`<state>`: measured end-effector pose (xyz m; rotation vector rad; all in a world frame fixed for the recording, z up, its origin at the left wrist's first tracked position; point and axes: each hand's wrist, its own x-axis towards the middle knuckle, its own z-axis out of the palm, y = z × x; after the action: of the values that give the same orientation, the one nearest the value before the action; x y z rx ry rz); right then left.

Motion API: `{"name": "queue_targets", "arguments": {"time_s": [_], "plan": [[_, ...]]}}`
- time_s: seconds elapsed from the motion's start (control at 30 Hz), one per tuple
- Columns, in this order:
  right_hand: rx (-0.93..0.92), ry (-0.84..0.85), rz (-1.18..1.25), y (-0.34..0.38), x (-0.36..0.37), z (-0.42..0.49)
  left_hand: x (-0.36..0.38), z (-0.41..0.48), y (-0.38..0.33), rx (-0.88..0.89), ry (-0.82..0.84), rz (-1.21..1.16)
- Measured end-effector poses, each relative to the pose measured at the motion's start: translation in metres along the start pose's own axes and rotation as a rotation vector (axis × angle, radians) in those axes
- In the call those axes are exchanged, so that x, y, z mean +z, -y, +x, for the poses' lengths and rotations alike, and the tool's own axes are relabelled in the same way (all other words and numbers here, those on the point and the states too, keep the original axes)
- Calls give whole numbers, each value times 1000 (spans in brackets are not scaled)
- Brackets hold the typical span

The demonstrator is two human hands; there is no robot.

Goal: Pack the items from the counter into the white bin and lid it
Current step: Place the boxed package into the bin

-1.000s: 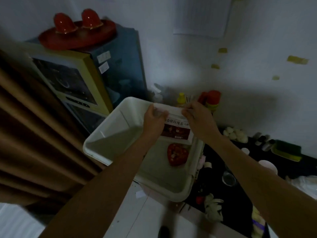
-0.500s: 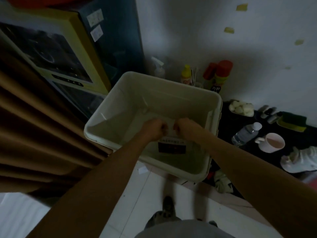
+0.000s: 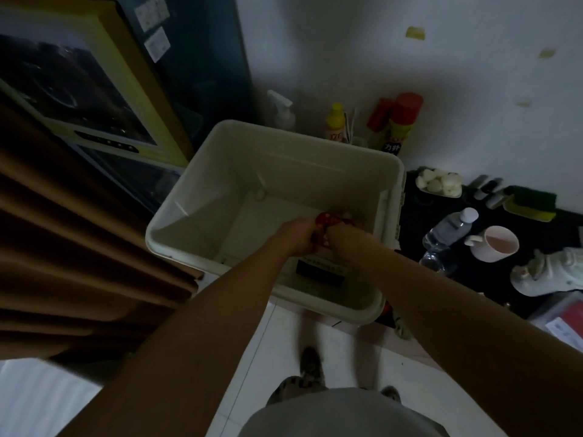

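The white bin (image 3: pixel 220 159) stands open on the floor between a cabinet and the black counter. Both my hands reach down inside it. My left hand (image 3: pixel 296 236) and my right hand (image 3: pixel 342 239) meet over a red patterned item (image 3: pixel 325 220), and their fingers curl round it from either side. A flat white packet with a dark label (image 3: pixel 320 272) lies on the bin's floor just below my wrists. No lid shows in the view.
On the black counter (image 3: pixel 419 212) at the right are a water bottle (image 3: pixel 448 231), a pink-lined mug (image 3: pixel 498 242), a tray of white pieces (image 3: pixel 438 182), a green sponge (image 3: pixel 530 203) and a white cloth (image 3: pixel 552 272). Spray bottles (image 3: pixel 399 124) stand behind the bin. A brown curtain (image 3: pixel 63 247) hangs at the left.
The white packet went down from the bin's rim to its floor and was let go. Both hands then moved onto the red item inside the bin.
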<state>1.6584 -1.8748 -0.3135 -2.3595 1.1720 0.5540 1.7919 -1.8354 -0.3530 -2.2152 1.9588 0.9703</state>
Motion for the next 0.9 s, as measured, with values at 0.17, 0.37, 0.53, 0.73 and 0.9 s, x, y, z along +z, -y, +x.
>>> {"name": "queue_targets", "arguments": {"time_s": [0.17,0.37,0.53,0.73,0.9], "plan": [[-37,27,30,4,-9,-6,-4,-3,-2,-18,42,-179],[-138,-61,117,4,-48,-21,-29,-15,-11,38,-133,-364],[-246,-248,312,-34,-80,-48,-74,-33,-60,170,-353,-462],[-157,-421,396,-106,-97,-86,-99,-26,-140,294,-439,-453],[-72,-517,418,-172,-85,-109,-80,-8,-210,436,-371,-347]]}}
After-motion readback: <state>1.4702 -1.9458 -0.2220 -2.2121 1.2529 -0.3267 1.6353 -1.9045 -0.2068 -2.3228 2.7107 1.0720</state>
